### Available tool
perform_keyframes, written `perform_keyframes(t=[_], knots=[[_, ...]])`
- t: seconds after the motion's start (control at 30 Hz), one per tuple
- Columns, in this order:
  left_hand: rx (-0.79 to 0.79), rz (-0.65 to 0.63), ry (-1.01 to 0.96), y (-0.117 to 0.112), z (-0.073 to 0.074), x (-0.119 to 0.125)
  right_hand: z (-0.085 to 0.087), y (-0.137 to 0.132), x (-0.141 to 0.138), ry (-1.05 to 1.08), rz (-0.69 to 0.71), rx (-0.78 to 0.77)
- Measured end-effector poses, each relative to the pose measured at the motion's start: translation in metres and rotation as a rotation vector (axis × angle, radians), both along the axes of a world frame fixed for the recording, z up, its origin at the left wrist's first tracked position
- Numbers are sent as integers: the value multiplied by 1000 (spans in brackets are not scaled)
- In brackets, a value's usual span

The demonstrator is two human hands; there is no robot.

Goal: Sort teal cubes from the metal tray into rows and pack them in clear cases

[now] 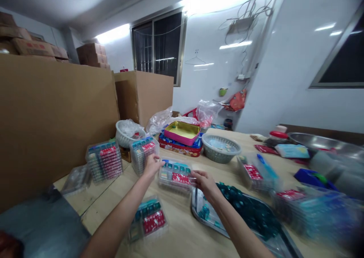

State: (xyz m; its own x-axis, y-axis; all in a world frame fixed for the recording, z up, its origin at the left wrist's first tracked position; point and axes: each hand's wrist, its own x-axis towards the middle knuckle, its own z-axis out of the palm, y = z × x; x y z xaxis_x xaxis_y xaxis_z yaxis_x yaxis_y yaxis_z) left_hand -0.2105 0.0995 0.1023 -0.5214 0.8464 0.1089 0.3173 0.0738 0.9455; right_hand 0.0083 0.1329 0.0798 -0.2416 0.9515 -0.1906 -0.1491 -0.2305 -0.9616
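Both my hands hold a clear plastic box [176,174] filled with teal and red wrapped sweets, just above the wooden table [182,227]. My left hand [152,164] grips its left end, fingers curled round the edge. My right hand [205,182] grips its right end. Another filled clear box [148,219] lies under my left forearm. A metal tray [212,220] of teal wrapped sweets sits under my right forearm. Two stacks of filled boxes [104,161] [142,152] stand beyond my left hand.
Large cardboard boxes [54,117] wall the left side. At the back sit a white basket [126,133], a pink tin [182,132] on a red tin, and a grey basket [221,148]. More clear boxes [309,208], blurred, lie at right by a steel bowl [324,142].
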Motion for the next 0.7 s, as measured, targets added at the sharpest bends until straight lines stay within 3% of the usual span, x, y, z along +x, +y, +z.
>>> perform_keyframes(t=[0.2, 0.33, 0.53, 0.63, 0.7], knots=[[-51, 50, 7, -99, -11, -31, -20, -51, -29, 1, 254, -4], [-168, 178, 131, -158, -29, -40, -38, -76, -56, -171, 419, 83], [-379, 211, 334, -186, -59, -36, -55, -88, -71, -292, 426, 142], [-350, 246, 472, -189, -62, -33, -58, -88, -71, -307, 420, 149], [-341, 194, 651, -188, -57, -26, -59, -88, -70, -315, 390, 168]])
